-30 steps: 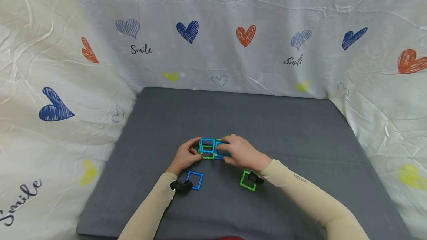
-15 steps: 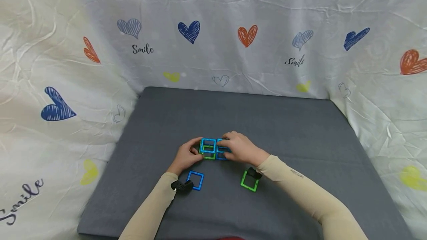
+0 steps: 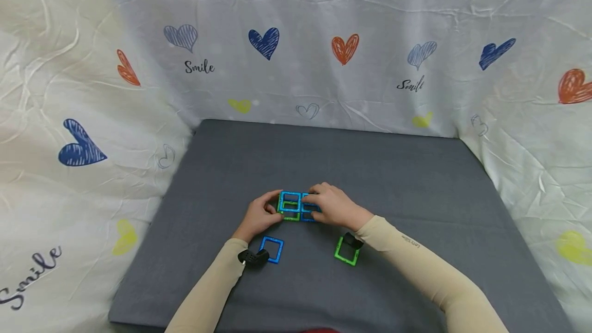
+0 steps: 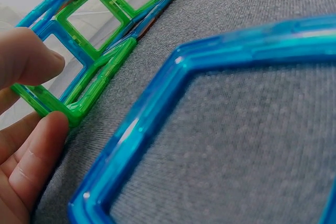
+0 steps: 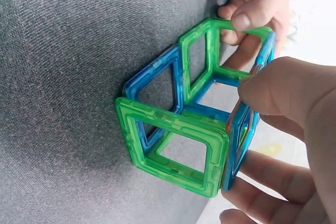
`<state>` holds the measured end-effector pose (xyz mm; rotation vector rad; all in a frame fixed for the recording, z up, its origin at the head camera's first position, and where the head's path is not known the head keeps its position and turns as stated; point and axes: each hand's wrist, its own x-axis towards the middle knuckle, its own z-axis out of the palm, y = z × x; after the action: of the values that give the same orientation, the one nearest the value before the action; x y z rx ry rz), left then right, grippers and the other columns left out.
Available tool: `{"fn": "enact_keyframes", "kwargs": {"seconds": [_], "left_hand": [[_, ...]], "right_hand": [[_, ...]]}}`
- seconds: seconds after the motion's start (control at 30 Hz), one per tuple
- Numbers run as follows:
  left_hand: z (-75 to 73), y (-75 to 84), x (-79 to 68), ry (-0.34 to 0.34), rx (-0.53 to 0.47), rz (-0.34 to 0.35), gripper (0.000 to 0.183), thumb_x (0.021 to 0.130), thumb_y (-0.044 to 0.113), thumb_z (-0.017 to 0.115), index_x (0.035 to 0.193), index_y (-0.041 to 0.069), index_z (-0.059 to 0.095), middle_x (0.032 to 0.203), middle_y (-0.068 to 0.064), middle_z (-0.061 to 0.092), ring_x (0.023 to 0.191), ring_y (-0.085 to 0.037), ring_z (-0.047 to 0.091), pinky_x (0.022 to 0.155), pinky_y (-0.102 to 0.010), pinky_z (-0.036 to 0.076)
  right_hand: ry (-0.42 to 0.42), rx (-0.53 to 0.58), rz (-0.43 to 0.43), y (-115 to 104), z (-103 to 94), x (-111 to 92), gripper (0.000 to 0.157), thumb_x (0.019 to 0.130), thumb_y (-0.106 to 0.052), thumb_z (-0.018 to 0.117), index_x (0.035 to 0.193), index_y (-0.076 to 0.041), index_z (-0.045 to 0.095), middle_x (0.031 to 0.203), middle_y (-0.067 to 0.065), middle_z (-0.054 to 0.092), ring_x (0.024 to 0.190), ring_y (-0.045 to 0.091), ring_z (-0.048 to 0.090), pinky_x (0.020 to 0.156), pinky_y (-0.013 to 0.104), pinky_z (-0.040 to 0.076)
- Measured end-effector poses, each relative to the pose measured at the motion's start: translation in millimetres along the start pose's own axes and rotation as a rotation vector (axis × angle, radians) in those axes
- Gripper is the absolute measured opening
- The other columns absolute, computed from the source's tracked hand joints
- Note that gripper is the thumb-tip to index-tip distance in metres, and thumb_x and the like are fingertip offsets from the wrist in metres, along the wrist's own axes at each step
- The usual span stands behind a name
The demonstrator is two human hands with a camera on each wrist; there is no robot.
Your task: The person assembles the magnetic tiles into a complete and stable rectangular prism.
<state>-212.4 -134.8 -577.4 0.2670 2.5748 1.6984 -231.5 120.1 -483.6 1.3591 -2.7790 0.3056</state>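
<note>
A small box of square magnetic tiles (image 3: 291,219), with green and blue frames, stands on the grey table between both hands. My left hand (image 3: 254,218) grips its left end, thumb and fingers around the end tile. Thumb and fingers of my right hand (image 3: 339,208) pinch a blue magnetic tile (image 5: 231,174) on top at the right end, beside another blue top tile (image 3: 291,192). In the right wrist view, a green end tile (image 5: 212,153) and a blue side tile (image 5: 154,67) stand upright. My right fingers partly hide the top in the head view.
A loose blue tile (image 3: 280,252) lies near my left wrist, large in the left wrist view. One loose green tile (image 3: 345,261) lies under my right wrist camera (image 3: 353,241). The grey table (image 3: 393,168) meets a white heart-printed cloth (image 3: 305,81) behind.
The right-hand blue tile has come up level with the left blue top tile, my right fingers shifting slightly with it. My left hand keeps its hold, and the loose tiles stay put.
</note>
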Motion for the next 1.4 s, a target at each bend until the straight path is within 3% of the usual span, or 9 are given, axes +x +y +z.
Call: {"fn": "enact_keyframes", "kwargs": {"seconds": [0.4, 0.6, 0.8, 1.13, 1.4], "left_hand": [[-0.4, 1.5, -0.5, 0.003, 0.012, -0.004, 0.066, 0.079, 0.003, 0.076, 0.142, 0.014, 0.061, 0.119, -0.013, 0.070, 0.071, -0.009, 0.059, 0.068, -0.022, 0.049], [-0.5, 0.9, -0.4, -0.017, 0.005, 0.006, 0.066, 0.082, 0.012, 0.083, 0.144, 0.013, 0.059, 0.102, -0.014, 0.069, 0.070, -0.010, 0.058, 0.067, -0.022, 0.048], [-0.5, 2.3, -1.0, -0.016, -0.003, 0.005, 0.065, 0.084, 0.016, 0.083, 0.144, 0.013, 0.059, 0.105, -0.013, 0.069, 0.071, -0.010, 0.058, 0.066, -0.023, 0.047], [0.5, 3.8, -1.6, 0.002, 0.013, -0.017, 0.063, 0.085, 0.017, 0.081, 0.144, 0.014, 0.060, 0.094, -0.011, 0.068, 0.070, -0.011, 0.055, 0.066, -0.023, 0.045], [1.1, -0.5, -0.1, 0.001, 0.004, -0.006, 0.062, 0.084, 0.016, 0.082, 0.143, 0.015, 0.060, 0.105, -0.012, 0.068, 0.073, -0.013, 0.055, 0.066, -0.024, 0.045]], "right_hand": [[0.032, 0.004, -0.006, 1.7, 5.3, -1.5, 0.033, 0.089, -0.017, 0.076, 0.122, -0.013, 0.074, 0.120, 0.014, 0.068, 0.098, 0.027, 0.063, 0.081, 0.040, 0.056], [0.048, -0.006, -0.006, 0.9, 5.9, -2.1, 0.033, 0.089, -0.018, 0.077, 0.122, -0.013, 0.075, 0.120, 0.013, 0.069, 0.097, 0.026, 0.063, 0.080, 0.039, 0.056], [0.048, -0.007, 0.007, 0.2, 6.9, -2.7, 0.033, 0.090, -0.019, 0.076, 0.123, -0.012, 0.074, 0.120, 0.014, 0.069, 0.097, 0.026, 0.063, 0.080, 0.039, 0.056], [0.059, 0.001, 0.013, 0.4, 9.7, -4.2, 0.031, 0.091, -0.018, 0.075, 0.122, -0.011, 0.074, 0.124, 0.016, 0.068, 0.100, 0.028, 0.064, 0.082, 0.041, 0.057], [0.062, 0.012, 0.029, -0.3, 10.6, -5.9, 0.031, 0.092, -0.020, 0.075, 0.122, -0.012, 0.074, 0.125, 0.016, 0.067, 0.102, 0.028, 0.063, 0.083, 0.041, 0.056]]}}
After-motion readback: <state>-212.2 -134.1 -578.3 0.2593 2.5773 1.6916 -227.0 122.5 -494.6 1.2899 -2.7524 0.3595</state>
